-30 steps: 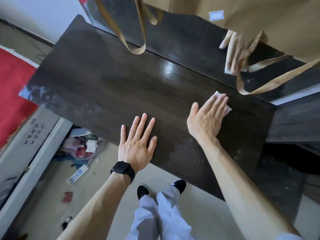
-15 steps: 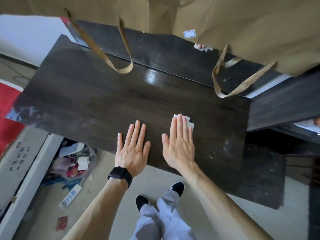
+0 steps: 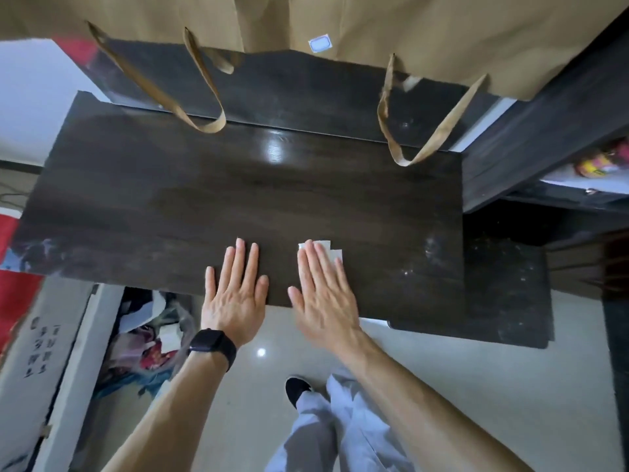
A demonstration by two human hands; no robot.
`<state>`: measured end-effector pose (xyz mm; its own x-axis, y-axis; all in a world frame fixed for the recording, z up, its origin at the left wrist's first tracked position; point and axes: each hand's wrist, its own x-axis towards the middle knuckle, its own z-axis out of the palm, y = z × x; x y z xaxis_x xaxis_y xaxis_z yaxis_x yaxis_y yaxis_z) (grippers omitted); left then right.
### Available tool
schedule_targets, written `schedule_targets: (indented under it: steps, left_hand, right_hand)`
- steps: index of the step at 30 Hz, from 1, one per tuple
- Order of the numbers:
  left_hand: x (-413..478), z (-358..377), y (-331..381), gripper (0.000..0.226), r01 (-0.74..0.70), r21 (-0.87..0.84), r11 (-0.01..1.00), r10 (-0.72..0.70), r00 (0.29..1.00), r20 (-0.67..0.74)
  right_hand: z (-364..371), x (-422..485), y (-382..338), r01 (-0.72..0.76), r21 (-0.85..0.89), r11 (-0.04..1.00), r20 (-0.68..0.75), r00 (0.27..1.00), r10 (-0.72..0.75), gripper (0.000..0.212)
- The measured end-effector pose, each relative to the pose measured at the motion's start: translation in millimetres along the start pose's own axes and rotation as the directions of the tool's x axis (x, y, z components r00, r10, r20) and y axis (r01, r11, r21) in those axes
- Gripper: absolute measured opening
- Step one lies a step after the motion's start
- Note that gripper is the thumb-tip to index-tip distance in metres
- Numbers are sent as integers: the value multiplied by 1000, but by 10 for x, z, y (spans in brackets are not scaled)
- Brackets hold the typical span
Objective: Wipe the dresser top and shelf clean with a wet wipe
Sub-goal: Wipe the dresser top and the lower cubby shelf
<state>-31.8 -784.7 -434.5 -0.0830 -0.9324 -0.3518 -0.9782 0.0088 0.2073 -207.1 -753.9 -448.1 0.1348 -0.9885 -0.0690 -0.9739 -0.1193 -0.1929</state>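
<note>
2 hands [image 3: 235,296] [image 3: 325,298], 1 wipe [image 3: 327,245], 1 blk watch [image 3: 212,344], 1 blk shoe [image 3: 297,390]

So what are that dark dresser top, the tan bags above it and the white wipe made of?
The dresser top looks like dark wood or wood-look laminate: grain lines and a semi-gloss glare spot. The bags look like matte brown kraft paper, creased, with flat paper handles. The wipe under the right hand seems thin white nonwoven cloth; little shows.

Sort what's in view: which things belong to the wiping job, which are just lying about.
Job: wipe under right hand; dresser top; left hand flat on it.
Lying about: paper bags; watch; floor clutter.
</note>
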Motion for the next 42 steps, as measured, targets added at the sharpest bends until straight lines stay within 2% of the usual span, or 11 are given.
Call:
schedule_targets:
  steps: [7, 9, 12, 14, 17, 20, 23, 26, 29, 36, 42]
  left_hand:
    - [-38, 22, 41, 59, -2, -30, 1000, 1, 999, -34]
    - [-31, 56, 8, 61, -4, -26, 1000, 3, 998, -64]
    - [-14, 90, 20, 59, 0, -32, 999, -3, 997, -79]
    - [-16, 94, 75, 59, 27, -33, 999, -29, 997, -70]
    - [-43, 92, 236, 60, 66, -27, 997, -68, 994, -81]
    - [-72, 162, 503, 61, -13, -5, 1000, 13, 998, -64]
    - [-91, 281, 831, 64, -104, 5, 995, 105, 994, -39]
    - [-110, 353, 1062, 64, -81, -18, 997, 80, 996, -35]
    - [-107, 355, 1094, 64, -55, -11, 998, 55, 998, -26]
    - [-108, 320, 1136, 65, -42, 9, 999, 42, 999, 16]
    - [-116, 285, 1158, 68, -27, 5, 1000, 27, 999, 23]
  right_hand:
    - [-161, -338, 913, -483, -7, 876, -76, 874, 481, 69]
    - [-125, -120, 588, -406, 14, 914, -110, 908, 405, 68]
    - [-45, 201, 137, -101, 14, 995, -49, 994, 101, 68]
    - [-82, 473, 237, -49, 37, 998, -53, 997, 51, 67]
    - [-159, 719, 734, -277, 57, 959, -72, 957, 281, 70]
    - [-281, 823, 1316, -565, 96, 820, -72, 817, 572, 74]
    - [-352, 629, 1636, -686, 138, 715, -53, 715, 697, 75]
    - [-327, -13, 1434, -740, 135, 659, -100, 652, 752, 75]
    - [-214, -487, 1026, -736, 109, 669, -73, 665, 743, 76]
    - [-350, 442, 1223, -751, 195, 631, -5, 642, 766, 76]
    - [-182, -651, 1042, -724, 148, 673, -61, 673, 737, 75]
